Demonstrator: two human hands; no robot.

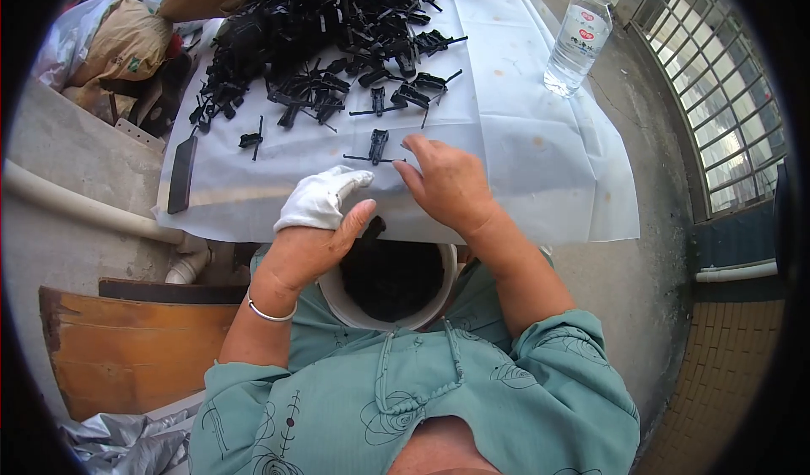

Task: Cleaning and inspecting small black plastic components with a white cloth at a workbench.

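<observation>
While the left hand (308,247) grips a white glove (319,198) with fingers closed around it, thumb raised, the right hand (447,184) rests on the white sheet (540,163) covering the table, fingers loosely curled and holding nothing, fingertips just beside a single black plastic part (377,148). Pile of similar black parts (337,28) lies farther back. White bucket (337,302) with dark contents sits below the hands at the table edge. Clear water bottle (579,40) stands far right. Dark phone (181,174) lies at left.
</observation>
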